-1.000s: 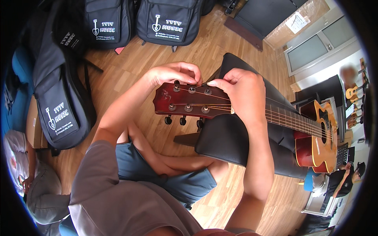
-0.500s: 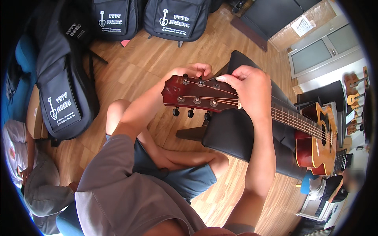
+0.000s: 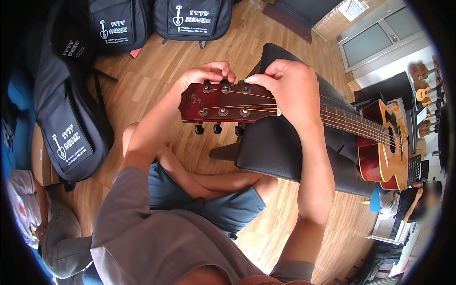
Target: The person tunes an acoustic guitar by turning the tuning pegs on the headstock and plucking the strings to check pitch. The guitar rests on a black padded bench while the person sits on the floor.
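Two hands at the head of a guitar

Lying lengthwise over a black padded surface (image 3: 270,147), a shiny guitar (image 3: 394,166). At the far right, its body, yellow-brown on top and red on the side. Nearer, the long neck (image 3: 349,127), partly hidden behind a wrist. At the near end, sticking out past the surface, the dark red head (image 3: 191,105). On it, two rows of three metal posts (image 3: 223,111), with three black knobs (image 3: 217,129) poking out along the near edge. Thin strings (image 3: 259,106) from some posts toward the neck.

At the far edge of the head, close to the middle post, the left hand (image 3: 208,73), fingers curled. Cannot tell if clamped on a knob, with the thumb out of sight.

Over the place between head and neck, the right hand (image 3: 292,88), thumb pointing at the far edge, other fingers bent in. Thumb and finger close together, but cannot tell if pinching a string.

Below, crossed legs in blue shorts (image 3: 225,206). On the wooden floor (image 3: 156,80) to the left, big black bags (image 3: 71,126). At the left rim, a person in grey trousers (image 3: 61,232). At the far right, little guitars (image 3: 422,94) by a white wall.
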`<state>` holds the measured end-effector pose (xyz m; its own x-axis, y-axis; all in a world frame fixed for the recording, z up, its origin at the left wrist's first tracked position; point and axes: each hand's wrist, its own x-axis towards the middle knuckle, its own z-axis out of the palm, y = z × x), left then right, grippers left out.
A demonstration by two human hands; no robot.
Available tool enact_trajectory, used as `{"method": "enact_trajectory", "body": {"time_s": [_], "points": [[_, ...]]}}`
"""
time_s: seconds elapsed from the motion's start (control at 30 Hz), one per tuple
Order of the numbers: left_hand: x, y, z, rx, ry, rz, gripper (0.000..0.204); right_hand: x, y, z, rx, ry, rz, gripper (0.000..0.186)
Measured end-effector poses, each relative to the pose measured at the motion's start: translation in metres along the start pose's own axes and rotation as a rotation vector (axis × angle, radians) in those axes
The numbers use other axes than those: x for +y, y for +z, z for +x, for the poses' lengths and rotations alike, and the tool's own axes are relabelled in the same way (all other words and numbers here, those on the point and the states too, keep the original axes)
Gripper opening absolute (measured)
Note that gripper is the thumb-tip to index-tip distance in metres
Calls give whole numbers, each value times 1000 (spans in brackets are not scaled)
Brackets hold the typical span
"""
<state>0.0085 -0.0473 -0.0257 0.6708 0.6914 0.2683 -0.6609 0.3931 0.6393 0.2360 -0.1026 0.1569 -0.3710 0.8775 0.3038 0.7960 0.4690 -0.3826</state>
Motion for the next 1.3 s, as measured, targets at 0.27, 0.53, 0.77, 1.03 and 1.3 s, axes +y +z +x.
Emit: {"method": "enact_trajectory", "body": {"time_s": [0.27, 0.53, 0.77, 1.03, 1.3], "points": [[-17, 10, 13, -74, 46, -137, 30, -2, -1, -1, 10, 2, -19, 35], [34, 26, 16, -1, -207, 514, 33, -2, -2, -4, 30, -34, -85, 32], [8, 23, 12, 32, -4, 220, 21, -4, -3, -3, 116, -117, -92, 32], [-21, 26, 7, 4, 100, -246, 18, -2, -1, -5, 190, -205, -157, 33], [-30, 8, 15, -126, 99, -296, 45, -4, 1, -5, 162, -164, -112, 32]]}}
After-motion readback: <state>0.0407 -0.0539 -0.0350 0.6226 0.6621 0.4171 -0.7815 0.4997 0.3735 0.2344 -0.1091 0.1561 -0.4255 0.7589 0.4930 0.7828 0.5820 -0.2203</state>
